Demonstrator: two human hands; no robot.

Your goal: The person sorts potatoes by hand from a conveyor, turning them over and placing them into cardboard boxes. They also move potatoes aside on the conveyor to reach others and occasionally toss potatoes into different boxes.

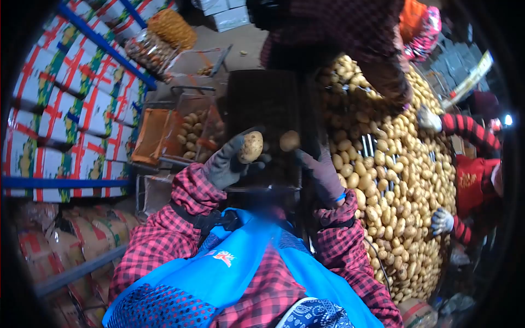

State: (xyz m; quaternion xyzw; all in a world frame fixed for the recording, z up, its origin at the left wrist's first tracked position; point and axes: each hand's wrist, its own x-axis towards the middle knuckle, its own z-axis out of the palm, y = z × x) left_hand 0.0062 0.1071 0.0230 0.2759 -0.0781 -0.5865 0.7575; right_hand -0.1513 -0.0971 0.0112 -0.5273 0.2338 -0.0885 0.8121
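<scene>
My left hand (229,160), in a grey glove, holds a large pale potato (251,147) between thumb and fingers. My right hand (324,174), gloved too, has a smaller, darker potato (289,140) at its fingertips; part of the grip is in shadow. Both hands are above a dark crate (262,90) in front of me, whose inside is too dark to make out clearly. To the right of my right hand a wide heap of potatoes (394,218) lies over a surface with metal bars showing through in places.
Left of the dark crate stands a lined crate with potatoes (192,131), beside an orange-lined crate (150,134). Stacked cartons (82,109) fill the left behind a blue rail. Co-workers' gloved hands (429,118) reach over the heap from the right; another person (339,33) leans in at the top.
</scene>
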